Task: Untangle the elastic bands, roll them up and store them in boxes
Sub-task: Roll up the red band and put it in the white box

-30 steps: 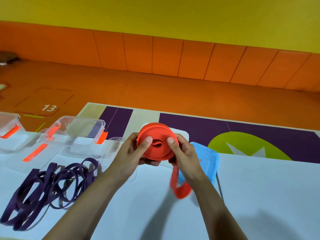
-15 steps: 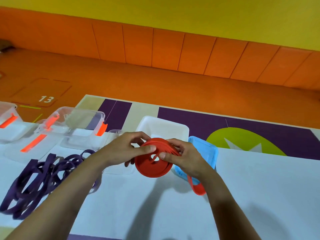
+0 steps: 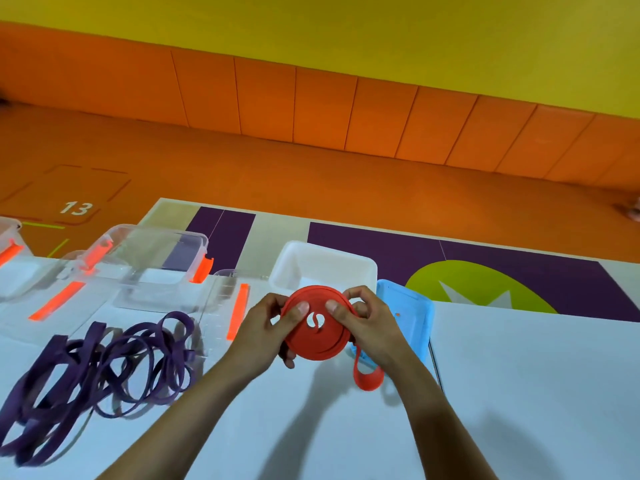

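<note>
Frame centre: left hand (image 3: 266,327) and right hand (image 3: 375,323) both pinch the red elastic band coil (image 3: 320,341) by its faces, presumably to stop the turns springing loose. Tail (image 3: 369,379) hangs unrolled. Open white box (image 3: 323,263) just behind.

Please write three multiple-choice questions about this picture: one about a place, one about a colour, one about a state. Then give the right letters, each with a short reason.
1. Where do the purple bands lie?
A. on the floor
B. on the table
C. over the person's arm

2. What colour is the lid to the right of the white box?
A. green
B. black
C. blue

3. What is the state of the red band?
A. mostly coiled, one tail hanging
B. flat and unrolled
C. stored in a box

Answers:
1 B: the tangle rests on the table, left of the left hand.
2 C: it is light blue.
3 A: the left hand and right hand grip the coil while a loop hangs below it.
</note>
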The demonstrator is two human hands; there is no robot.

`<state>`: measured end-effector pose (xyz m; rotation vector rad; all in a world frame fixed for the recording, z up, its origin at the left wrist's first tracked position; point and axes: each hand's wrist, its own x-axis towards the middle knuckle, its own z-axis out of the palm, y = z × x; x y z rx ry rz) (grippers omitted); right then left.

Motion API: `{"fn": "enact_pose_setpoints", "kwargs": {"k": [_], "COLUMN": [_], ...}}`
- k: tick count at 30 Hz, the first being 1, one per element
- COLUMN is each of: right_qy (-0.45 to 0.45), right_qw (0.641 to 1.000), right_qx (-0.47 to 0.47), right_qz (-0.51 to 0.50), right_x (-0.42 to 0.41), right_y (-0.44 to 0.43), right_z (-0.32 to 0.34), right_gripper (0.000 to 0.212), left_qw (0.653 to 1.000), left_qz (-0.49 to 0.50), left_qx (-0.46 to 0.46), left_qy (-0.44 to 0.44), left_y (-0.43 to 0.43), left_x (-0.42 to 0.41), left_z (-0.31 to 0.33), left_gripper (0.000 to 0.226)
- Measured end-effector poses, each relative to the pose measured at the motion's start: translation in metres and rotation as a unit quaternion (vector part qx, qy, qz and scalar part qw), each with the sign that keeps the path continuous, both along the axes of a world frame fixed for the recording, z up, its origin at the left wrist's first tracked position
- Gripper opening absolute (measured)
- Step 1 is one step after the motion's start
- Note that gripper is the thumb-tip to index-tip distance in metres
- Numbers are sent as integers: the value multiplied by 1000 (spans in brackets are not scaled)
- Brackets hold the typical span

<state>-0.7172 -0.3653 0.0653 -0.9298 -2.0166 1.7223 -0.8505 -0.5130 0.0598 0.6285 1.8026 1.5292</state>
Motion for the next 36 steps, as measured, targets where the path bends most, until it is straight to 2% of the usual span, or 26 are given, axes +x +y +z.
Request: {"fn": "enact_pose_setpoints", "kwargs": {"k": [5,10,14,19,22,24,27,31,36], "right_qy": [46,68,65,25,-7,-24,-28,-29,-33], "right_qw": [992,965,970,980,985,985,984,987,994], "right_qx": [17,29,46,15,-4,0,5,11,-35], "right_qz": [-120,-250,-229,-199,-173,-171,-174,-160,-100], "right_x": [-20,-33,-30,-16,-9,-8,-16,-33,-56], "right_y": [-28,-68,-82,-76,-66,-55,-31,4,62], "right_z": [-20,-32,-44,-69,-79,-81,-85,-85,-100], "right_gripper": [26,37,35,39,45,44,39,37,52], "left_qw": [995,993,993,990,982,978,984,996,994], "left_qz": [64,67,73,55,44,32,25,35,38], "left_qx": [36,27,7,-35,-39,-35,-47,-72,-83], "left_qy": [-62,-89,-98,-122,-177,-204,-168,-39,58], "left_y": [2,-4,-7,-10,-5,1,20,55,99], "left_x": [11,11,11,16,14,10,1,-21,-63], "left_z": [-4,-16,-31,-53,-64,-66,-71,-77,-85], "left_gripper": [50,48,36,31,20,24,27,36,19]}}
